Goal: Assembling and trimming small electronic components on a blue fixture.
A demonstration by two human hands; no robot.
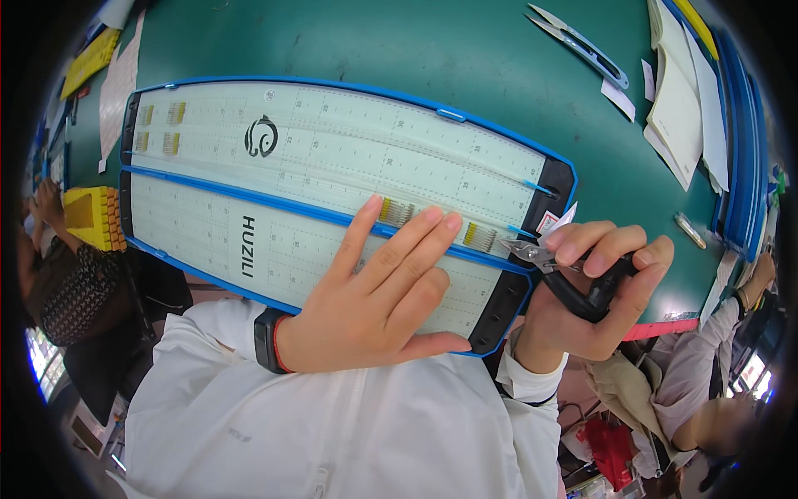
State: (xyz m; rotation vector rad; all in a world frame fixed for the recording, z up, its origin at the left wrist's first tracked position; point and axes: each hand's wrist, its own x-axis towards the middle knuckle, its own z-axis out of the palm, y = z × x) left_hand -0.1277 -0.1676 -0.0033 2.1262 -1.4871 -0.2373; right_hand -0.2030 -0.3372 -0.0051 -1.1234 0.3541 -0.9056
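An open, hinged flat case (332, 125) with blue edges and pale, ruled inner boards lies across the table in front of me. Small groups of thin pieces with yellow ends (480, 236) are set in rows on its far board, and more sit at its left end. My left hand (382, 291) rests palm down on the case, fingers stretched out, the tips beside two of these groups. In my right hand (611, 283) is a pair of small cutting pliers (573, 287) with black handles. Their metal jaws point left, close to the rightmost group; whether they touch it I cannot tell.
Blue-handled thread snips (582, 46) lie on the green table (374, 41) at the far right. White papers (673, 108) and stacked blue cases (744, 150) stand along the right side. A yellow stack (91, 218) is at the left. Other people sit on both sides.
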